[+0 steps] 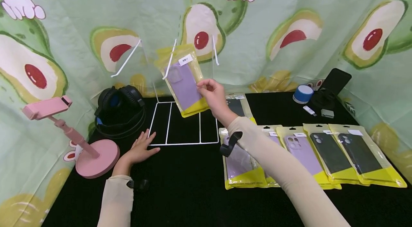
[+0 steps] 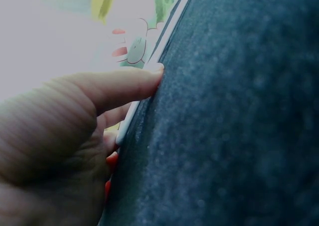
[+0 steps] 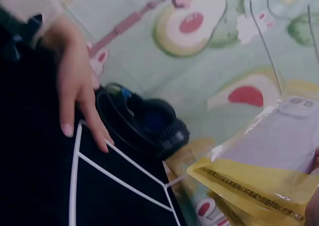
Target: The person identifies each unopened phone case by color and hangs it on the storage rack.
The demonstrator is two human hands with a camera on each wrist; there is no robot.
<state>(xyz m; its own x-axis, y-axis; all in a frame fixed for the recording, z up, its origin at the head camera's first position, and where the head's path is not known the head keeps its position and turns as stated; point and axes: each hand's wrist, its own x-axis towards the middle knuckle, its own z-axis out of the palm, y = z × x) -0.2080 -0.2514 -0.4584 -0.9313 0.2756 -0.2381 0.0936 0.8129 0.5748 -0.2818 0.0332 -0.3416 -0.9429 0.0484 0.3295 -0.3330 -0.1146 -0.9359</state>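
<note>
Holding up a packaged purple phone case [image 1: 186, 84] with the right hand [image 1: 214, 94], fingers pinching its right edge, raised at the white hooks of a wire display rack [image 1: 185, 123] before the avocado-print backdrop [image 1: 289, 12]. Resting the left hand [image 1: 140, 148] flat and relaxed, gripping nothing, on the black tabletop [image 1: 186, 184], fingertips touching the rack's base frame. Lying to the right: a row of packaged cases [image 1: 315, 153]. Sitting near the left hand: black headphones [image 1: 119, 110] and a pink phone stand [image 1: 77, 137].

Bright even head view; wrist views blurred, perhaps dimmer.
</note>
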